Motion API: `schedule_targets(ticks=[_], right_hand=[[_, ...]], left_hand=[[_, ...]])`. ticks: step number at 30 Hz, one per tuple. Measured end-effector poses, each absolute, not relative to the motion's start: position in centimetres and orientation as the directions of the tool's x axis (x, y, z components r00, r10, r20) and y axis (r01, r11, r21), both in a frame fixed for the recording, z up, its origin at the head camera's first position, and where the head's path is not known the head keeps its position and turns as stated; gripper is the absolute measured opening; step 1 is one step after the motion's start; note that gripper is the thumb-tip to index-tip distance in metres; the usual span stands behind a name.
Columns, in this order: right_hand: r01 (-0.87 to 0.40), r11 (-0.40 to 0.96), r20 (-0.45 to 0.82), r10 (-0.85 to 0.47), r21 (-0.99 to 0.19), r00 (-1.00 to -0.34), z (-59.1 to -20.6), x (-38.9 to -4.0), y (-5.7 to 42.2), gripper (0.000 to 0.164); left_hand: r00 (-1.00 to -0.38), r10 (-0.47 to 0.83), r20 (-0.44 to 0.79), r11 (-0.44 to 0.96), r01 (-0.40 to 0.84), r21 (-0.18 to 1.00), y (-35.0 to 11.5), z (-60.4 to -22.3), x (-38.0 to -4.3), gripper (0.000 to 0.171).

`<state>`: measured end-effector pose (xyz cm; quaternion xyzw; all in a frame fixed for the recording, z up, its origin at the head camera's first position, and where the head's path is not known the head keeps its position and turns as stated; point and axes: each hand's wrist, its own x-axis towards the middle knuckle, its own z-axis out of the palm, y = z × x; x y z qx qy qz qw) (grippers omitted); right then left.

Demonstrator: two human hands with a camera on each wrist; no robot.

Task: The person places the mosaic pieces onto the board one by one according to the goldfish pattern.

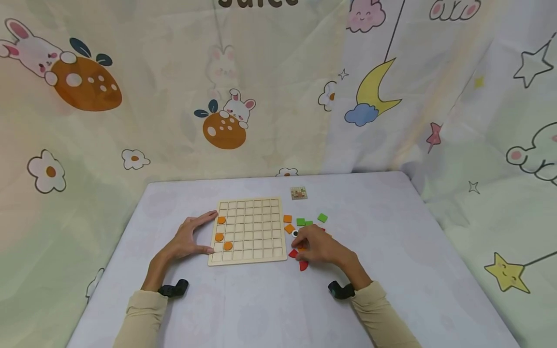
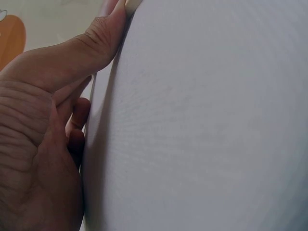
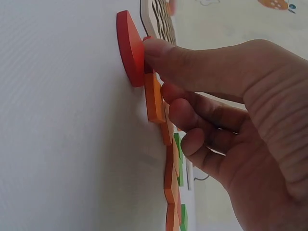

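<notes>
My left hand (image 1: 184, 241) rests at the left edge of a wooden grid board (image 1: 252, 232), thumb and fingers spread along it. Three round orange pieces (image 1: 228, 246) lie in squares on the board's left side. Right of the board, my right hand (image 1: 319, 245) reaches down among loose coloured pieces with its fingers bent. Its thumb tip touches or covers a small red piece (image 3: 147, 62); the index fingertip is hidden in the right wrist view, so I cannot tell whether it pinches. Beside the thumb are a curved red piece (image 3: 131, 50) and an orange piece (image 3: 154, 98).
Orange squares (image 1: 287, 219), green squares (image 1: 322, 217) and a white round piece with a black dot (image 1: 295, 233) lie near the right hand. A small picture card (image 1: 299, 193) lies behind them. The white-covered table (image 1: 261, 309) meets a printed cloth at its back edge.
</notes>
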<state>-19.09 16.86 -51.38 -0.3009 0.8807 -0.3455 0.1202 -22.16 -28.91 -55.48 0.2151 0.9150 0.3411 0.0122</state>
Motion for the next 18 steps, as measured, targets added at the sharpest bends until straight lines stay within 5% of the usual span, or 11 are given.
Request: schedule_targets(ticks=[18], right_hand=[[-0.479, 0.578, -0.004, -0.641, -0.661, -0.768, -51.18, -19.09, 16.21, 0.016]], left_hand=[[-0.912, 0.393, 0.117, 0.678, 0.374, 0.633, -28.94, -55.52, -22.25, 0.115]])
